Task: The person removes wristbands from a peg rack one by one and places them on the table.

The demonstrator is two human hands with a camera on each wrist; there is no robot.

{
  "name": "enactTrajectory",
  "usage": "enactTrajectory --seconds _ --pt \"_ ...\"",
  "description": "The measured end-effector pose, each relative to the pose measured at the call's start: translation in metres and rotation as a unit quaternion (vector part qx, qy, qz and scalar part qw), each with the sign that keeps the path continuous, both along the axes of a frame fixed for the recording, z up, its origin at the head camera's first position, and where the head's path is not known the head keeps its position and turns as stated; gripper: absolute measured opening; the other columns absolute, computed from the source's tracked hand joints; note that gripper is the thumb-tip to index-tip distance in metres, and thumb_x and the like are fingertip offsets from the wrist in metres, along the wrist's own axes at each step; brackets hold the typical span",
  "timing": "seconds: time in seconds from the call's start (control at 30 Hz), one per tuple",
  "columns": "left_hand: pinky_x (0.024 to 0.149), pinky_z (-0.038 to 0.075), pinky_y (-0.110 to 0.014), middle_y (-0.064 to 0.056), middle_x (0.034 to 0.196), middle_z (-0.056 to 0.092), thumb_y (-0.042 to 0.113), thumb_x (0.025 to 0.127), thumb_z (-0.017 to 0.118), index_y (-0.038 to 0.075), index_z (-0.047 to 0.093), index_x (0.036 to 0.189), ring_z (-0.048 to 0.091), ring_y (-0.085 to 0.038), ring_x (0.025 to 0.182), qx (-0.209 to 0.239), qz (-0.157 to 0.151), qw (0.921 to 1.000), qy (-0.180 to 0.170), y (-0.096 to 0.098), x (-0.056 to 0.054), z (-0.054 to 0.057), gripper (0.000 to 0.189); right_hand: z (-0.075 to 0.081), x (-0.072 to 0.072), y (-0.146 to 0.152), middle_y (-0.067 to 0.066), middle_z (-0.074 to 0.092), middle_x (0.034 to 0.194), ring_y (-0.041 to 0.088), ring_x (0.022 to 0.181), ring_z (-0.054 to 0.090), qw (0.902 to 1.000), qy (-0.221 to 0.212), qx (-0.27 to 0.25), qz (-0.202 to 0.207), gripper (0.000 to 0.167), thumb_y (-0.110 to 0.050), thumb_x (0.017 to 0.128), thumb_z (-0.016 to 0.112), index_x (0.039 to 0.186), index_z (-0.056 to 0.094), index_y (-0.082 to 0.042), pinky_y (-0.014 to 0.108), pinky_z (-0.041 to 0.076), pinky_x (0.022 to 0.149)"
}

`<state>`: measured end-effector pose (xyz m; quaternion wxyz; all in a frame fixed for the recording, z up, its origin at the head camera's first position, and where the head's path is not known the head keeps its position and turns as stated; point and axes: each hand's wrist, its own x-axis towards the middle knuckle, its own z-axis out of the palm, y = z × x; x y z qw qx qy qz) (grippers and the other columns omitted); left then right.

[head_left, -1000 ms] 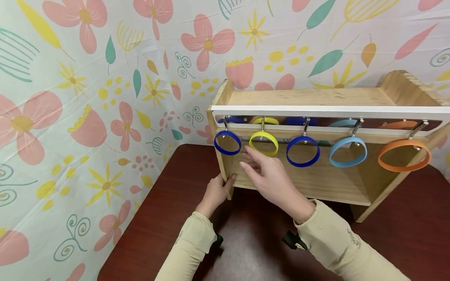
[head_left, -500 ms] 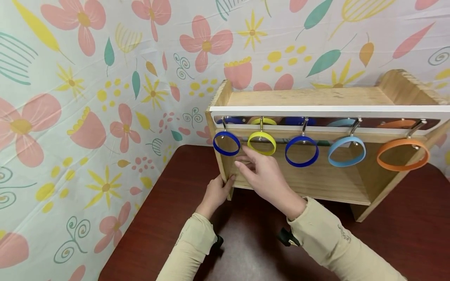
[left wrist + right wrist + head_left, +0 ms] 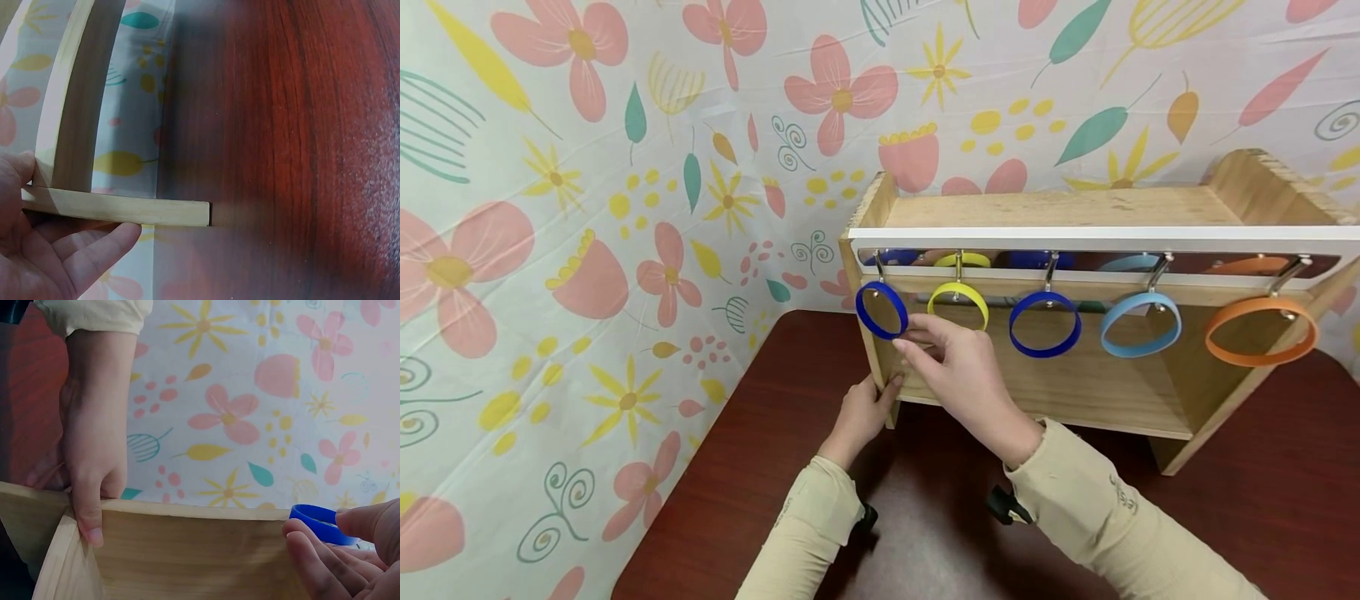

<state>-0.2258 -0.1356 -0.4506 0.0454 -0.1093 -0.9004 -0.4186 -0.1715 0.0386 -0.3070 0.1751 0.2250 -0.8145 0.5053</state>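
Observation:
My right hand (image 3: 962, 367) pinches the lower right edge of a dark blue wristband (image 3: 320, 530) between thumb and fingers. This band hangs from the leftmost metal hook (image 3: 880, 265) of a wooden shelf (image 3: 1105, 396). With my left hand (image 3: 853, 417) I grip the shelf's left side panel (image 3: 125, 207) low down; the thumb lies on one side and the fingers on the other. Just behind the right hand hangs a yellow wristband (image 3: 958, 288), its lower part hidden by the fingers.
Farther right on their own hooks hang a second dark blue wristband (image 3: 1043, 353), a light blue one (image 3: 1138, 352) and an orange one (image 3: 1262, 362). A white-edged metal strip (image 3: 1075, 236) carries the hooks. The shelf stands on a dark red-brown table (image 3: 760, 400) against a flowered cloth (image 3: 700, 167).
My right hand has moved left from near the yellow wristband to the leftmost blue one and taken hold of its edge. That band has turned slightly. The left hand has stayed put.

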Motion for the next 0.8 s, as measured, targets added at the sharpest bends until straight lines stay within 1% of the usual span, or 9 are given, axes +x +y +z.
enactTrajectory --seconds 0.13,0.37,0.6,0.7,0.8 --pt "0.059 0.049 -0.030 -0.004 0.081 0.064 0.043 0.102 0.048 0.011 0.058 0.101 0.061 -0.012 0.069 0.000 0.000 1.0000 -0.003 0.0004 0.0005 0.0013 0.034 0.0018 0.0002 -0.0007 0.004 0.074 0.095 0.008 0.072 0.070 1.0000 0.002 -0.005 -0.007 0.021 -0.017 0.092 0.070 0.109 0.070 -0.005 0.026 0.054 0.062" --pt "0.061 0.049 -0.031 -0.014 0.088 0.068 0.043 0.102 0.049 0.011 0.059 0.102 0.062 -0.014 0.072 0.005 0.000 1.0000 -0.002 0.0006 0.0017 0.0022 0.034 0.0034 0.0009 -0.0024 0.003 0.074 0.088 0.009 0.068 0.069 0.9994 0.017 -0.018 -0.024 0.015 -0.017 0.091 0.071 0.100 0.070 -0.005 0.027 0.055 0.062" --pt "0.061 0.050 -0.031 -0.014 0.087 0.069 0.042 0.102 0.049 0.009 0.060 0.101 0.062 -0.014 0.071 0.003 0.002 1.0000 0.008 0.0010 0.0014 0.0011 0.034 0.0039 0.0017 -0.0031 0.004 0.074 0.086 0.011 0.069 0.069 0.9985 0.031 -0.038 -0.025 0.013 -0.015 0.092 0.070 0.100 0.069 -0.004 0.027 0.054 0.062" --pt "0.061 0.050 -0.031 -0.014 0.087 0.069 0.041 0.102 0.050 0.010 0.061 0.101 0.062 -0.014 0.071 0.004 0.005 0.9999 0.010 0.0012 0.0011 0.0009 0.033 0.0043 0.0022 -0.0028 0.004 0.074 0.087 0.013 0.069 0.070 0.9978 0.041 -0.042 -0.031 0.014 -0.014 0.092 0.069 0.101 0.069 -0.003 0.028 0.054 0.061" --pt "0.061 0.050 -0.031 -0.014 0.087 0.069 0.041 0.102 0.050 0.010 0.061 0.101 0.061 -0.014 0.070 0.005 0.006 0.9999 0.011 0.0014 0.0012 0.0015 0.032 0.0052 0.0028 -0.0028 0.005 0.074 0.087 0.013 0.070 0.070 0.9971 0.048 -0.047 -0.036 0.015 -0.014 0.092 0.069 0.101 0.069 -0.002 0.028 0.054 0.062"
